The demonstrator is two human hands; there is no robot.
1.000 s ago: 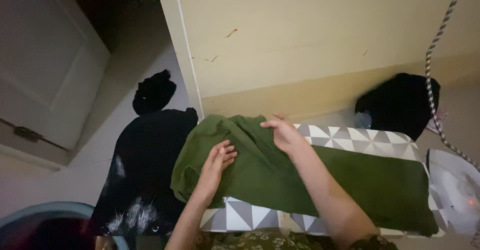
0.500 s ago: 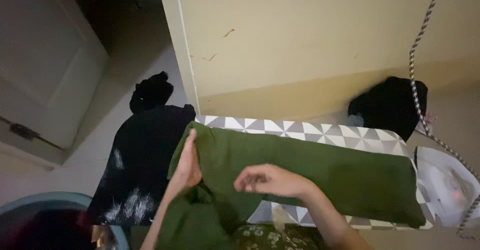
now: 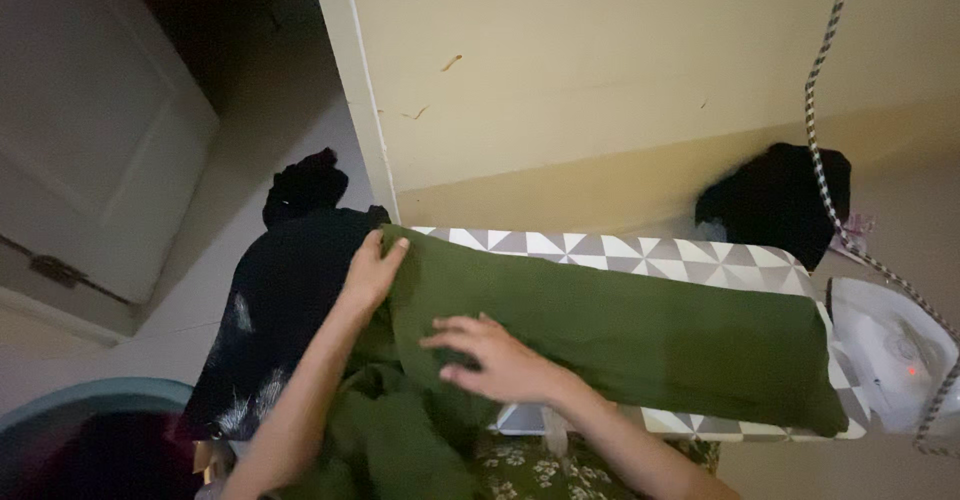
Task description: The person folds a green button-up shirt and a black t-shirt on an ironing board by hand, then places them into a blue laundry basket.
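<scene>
Lengthwise along the patterned ironing board (image 3: pixel 700 258) lies a green garment (image 3: pixel 620 335); left hand (image 3: pixel 372 272) apparently pinching its far-left edge, right hand (image 3: pixel 495 360) flat, fingers spread, mid-cloth beside it.

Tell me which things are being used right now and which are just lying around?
In use: green garment, ironing board, left hand, right hand.

Lying about: black printed garment, dark bundle by the wall, iron, blue basin.
</scene>
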